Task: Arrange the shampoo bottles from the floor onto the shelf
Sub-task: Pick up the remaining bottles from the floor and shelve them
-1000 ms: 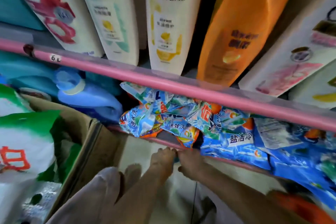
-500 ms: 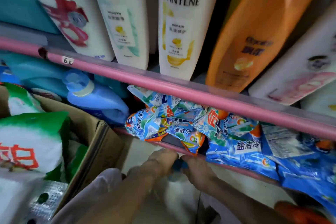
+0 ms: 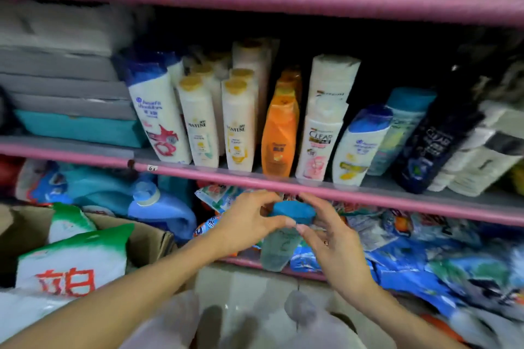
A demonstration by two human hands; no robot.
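Note:
A pale translucent shampoo bottle (image 3: pixel 279 246) with a blue cap is upright in the air just below the pink shelf rail (image 3: pixel 283 184). My left hand (image 3: pixel 246 224) and my right hand (image 3: pixel 331 238) hold it from either side, fingertips meeting just under the cap. On the shelf above stand several shampoo bottles: a white one with a blue cap (image 3: pixel 154 116), two white Pantene bottles (image 3: pixel 198 125), an orange bottle (image 3: pixel 279 136), a white Clear bottle (image 3: pixel 319 144), another white one with a blue cap (image 3: pixel 360 147), a teal-capped bottle (image 3: pixel 402 122) and a dark bottle (image 3: pixel 436 144).
Blue detergent packets (image 3: pixel 425 258) fill the lower shelf at the right, with a blue jug (image 3: pixel 158 207) to the left. A cardboard box (image 3: pixel 147 238) holding green-and-white bags (image 3: pixel 73 263) stands at the lower left. Grey and teal boxes (image 3: pixel 68 110) are stacked left of the bottles.
Both hands have risen from the floor with the blue-capped bottle held between them, up to just under the shelf rail. The view has tilted up and now takes in the whole bottle shelf.

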